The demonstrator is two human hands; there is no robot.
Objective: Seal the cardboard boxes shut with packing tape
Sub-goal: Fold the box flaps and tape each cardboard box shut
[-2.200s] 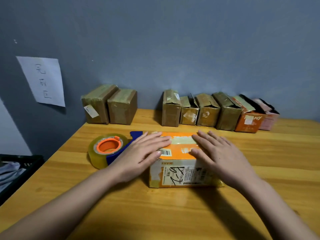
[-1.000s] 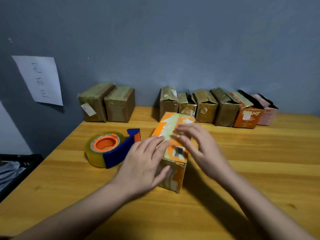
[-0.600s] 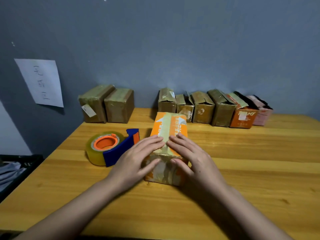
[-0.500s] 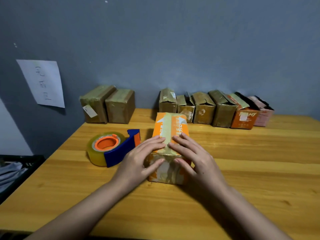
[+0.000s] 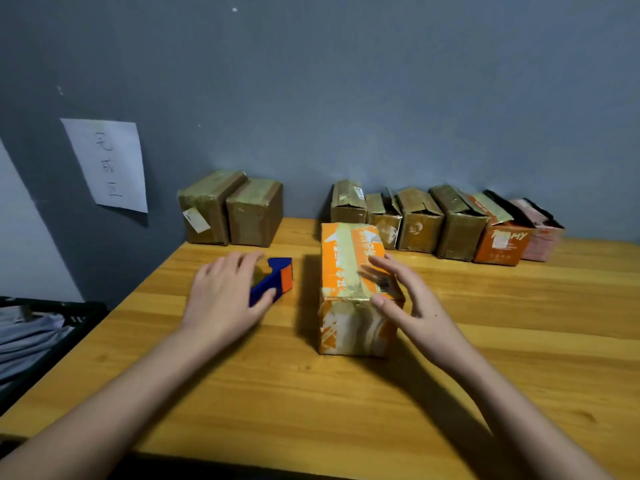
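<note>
Head camera, looking down over a wooden table (image 5: 346, 403) set against a grey wall (image 5: 346, 81), where a person works with both bare hands. A white sheet of paper (image 5: 107, 164) with handwritten characters hangs on the wall at left, and a dark crate (image 5: 59, 327) holding pale cloth sits beside the table's left edge. Along the back of the table, two brown taped boxes (image 5: 230, 209) stand side by side at left; well apart from them, a row of further boxes (image 5: 443, 223) runs to the right, several with flaps raised, ending in an orange one and a pink one.

At the table's centre lies the orange cardboard box (image 5: 349, 289), its long side pointing away from the person, with a strip of tape running down the middle of its top and over its near end. The right hand (image 5: 412, 299) rests on the box's right top edge, fingers extended and loosely spread, thumb at the near corner; it clasps nothing. The left hand (image 5: 225, 292), well clear of the box, lies palm down with straight fingers over the tape dispenser (image 5: 273, 280), covering the roll; only the blue handle and an orange patch show. Whether the fingers press on the dispenser cannot be told.
</note>
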